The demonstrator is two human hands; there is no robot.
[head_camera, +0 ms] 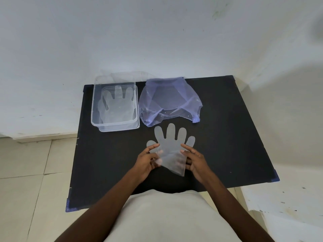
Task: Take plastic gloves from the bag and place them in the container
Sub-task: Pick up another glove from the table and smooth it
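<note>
A: Where does the plastic glove [172,145] lie from the hands?

B: Flat on the black counter [227,128], between them. Its cuff end is under the fingers; its long axis runs away from the person, glove-fingers pointing toward the purple bag [169,100]. The left hand [146,161] has its fingers pinched on the cuff's left edge, the right hand [194,159] has its fingers pressed on the right edge. Both grip or pin the film; how firmly, I cannot tell.

A: And the container [115,103]?

B: Far-left of the glove, just beside the bag, close to the counter's left and back edges. It is open on top, and at least one clear glove [116,103] already lies flat inside, same orientation.

A: So which hand leads?

B: The left is nearer the container, I judge. The carry goes forward and left over bare counter; nothing stands in that path. The bag sits to the right of the line, so it should stay clear.

A: Any risk?

B: The film is limp; it may fold or catch on the near rim.
</note>
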